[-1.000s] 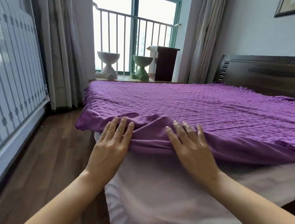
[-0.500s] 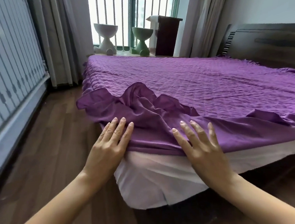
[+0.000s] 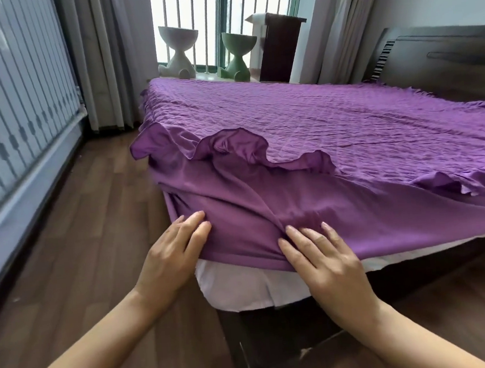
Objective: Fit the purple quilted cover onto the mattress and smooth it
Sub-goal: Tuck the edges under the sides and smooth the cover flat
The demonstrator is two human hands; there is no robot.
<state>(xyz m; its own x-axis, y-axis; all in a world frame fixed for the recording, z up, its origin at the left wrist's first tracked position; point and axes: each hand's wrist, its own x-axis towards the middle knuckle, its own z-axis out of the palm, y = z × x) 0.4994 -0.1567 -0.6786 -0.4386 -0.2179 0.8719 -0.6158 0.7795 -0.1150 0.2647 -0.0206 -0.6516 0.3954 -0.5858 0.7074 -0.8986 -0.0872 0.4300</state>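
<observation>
The purple quilted cover [image 3: 332, 123] lies over the top of the mattress, its plain skirt hanging down the near corner and a ruffled edge folded back onto the quilting. My left hand [image 3: 172, 254] presses flat against the skirt on the corner's left side. My right hand [image 3: 327, 261] lies flat on the skirt's lower hem at the front, fingers straight. Below the hem a strip of the white mattress [image 3: 244, 289] shows.
A dark bed frame [image 3: 278, 333] stands under the mattress, its headboard [image 3: 441, 57] at the right. Wooden floor [image 3: 80, 256] runs along the left. A white stool [image 3: 178, 51], a green stool [image 3: 238, 52] and a dark cabinet [image 3: 280, 45] stand by the window.
Both hands slid the purple skirt down over the mattress corner, so less white shows. The view dropped lower and moved closer to the corner.
</observation>
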